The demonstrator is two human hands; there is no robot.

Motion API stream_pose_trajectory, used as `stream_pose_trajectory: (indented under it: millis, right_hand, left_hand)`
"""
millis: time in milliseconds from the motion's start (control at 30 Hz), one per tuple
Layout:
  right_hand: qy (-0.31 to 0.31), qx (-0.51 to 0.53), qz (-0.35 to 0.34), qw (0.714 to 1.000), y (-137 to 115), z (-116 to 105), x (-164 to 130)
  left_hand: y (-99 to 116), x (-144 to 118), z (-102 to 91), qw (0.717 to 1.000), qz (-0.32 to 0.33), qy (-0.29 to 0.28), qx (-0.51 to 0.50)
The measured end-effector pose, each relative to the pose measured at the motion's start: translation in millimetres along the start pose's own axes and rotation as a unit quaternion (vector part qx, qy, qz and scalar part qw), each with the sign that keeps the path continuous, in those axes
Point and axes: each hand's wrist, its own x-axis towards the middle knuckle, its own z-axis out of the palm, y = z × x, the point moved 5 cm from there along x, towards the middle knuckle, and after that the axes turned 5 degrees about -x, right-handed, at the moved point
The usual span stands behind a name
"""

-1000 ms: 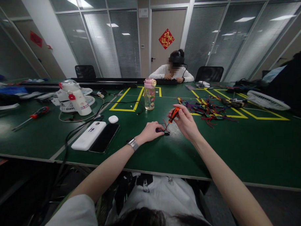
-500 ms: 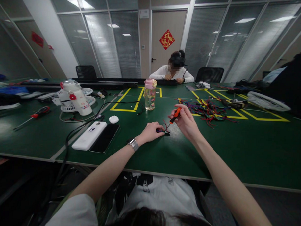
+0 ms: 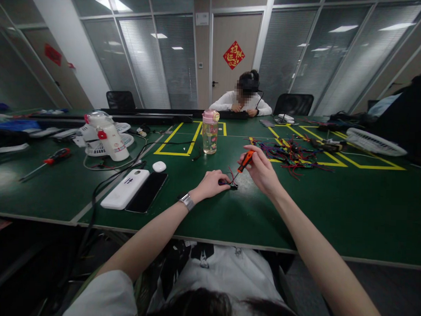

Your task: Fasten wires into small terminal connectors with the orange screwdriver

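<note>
Small part (image 3: 234, 186): is lying on the green table (image 3: 201, 224), its dark end poking out to the R of the L hand's fingertips.
Long way: is running abt side to side; its L end is hiding under the fingers.
Thin wires (image 3: 231, 172): red ones are sticking up from it, close to the tool's shaft.
L hand (image 3: 213, 183): is pinching the part, fingers & thumb together on it; it's the nearer hand, touching from the L.
Orange screwdriver (image 3: 245, 161): is leaning, handle up & R, tip pointing down & L at the part. Touching? Too small to tell.
R hand (image 3: 261, 172): is holding the handle tight in its fingers, above & R of the part, so farther off.
Wire pile (image 3: 290, 154): is lying past the R hand, to the R.
Bottle (image 3: 210, 136): is standing beyond the hands, a bit L.
Phone (image 3: 146, 193): is lying L of the L hand, next to a white block (image 3: 125, 190).
Co-worker (image 3: 224, 102): is sitting across the table.
</note>
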Motion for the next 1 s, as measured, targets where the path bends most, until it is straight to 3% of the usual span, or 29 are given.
stream_pose_trajectory:
  millis: [267,533,833,1000]
  right_hand:
    - [0.02,0.033,-0.003,0.999,4.0,-2.6,-0.2]
    - [0.025,-0.005,-0.005,1.0,0.6,-5.7,-1.1]
    - [0.025,0.057,0.016,0.998,5.4,-3.8,-0.9]
    - [0.041,0.022,0.012,0.999,4.6,-10.4,0.2]
  left_hand:
    - [-0.2,0.4,0.4,1.0,-0.001,-0.001,-0.003]
    - [-0.1,0.8,0.8,1.0,-0.003,-0.004,0.003]
    - [0.6,0.5,0.8,1.0,0.001,-0.002,0.001]
    - [0.7,0.2,0.1,1.0,0.001,-0.005,0.013]
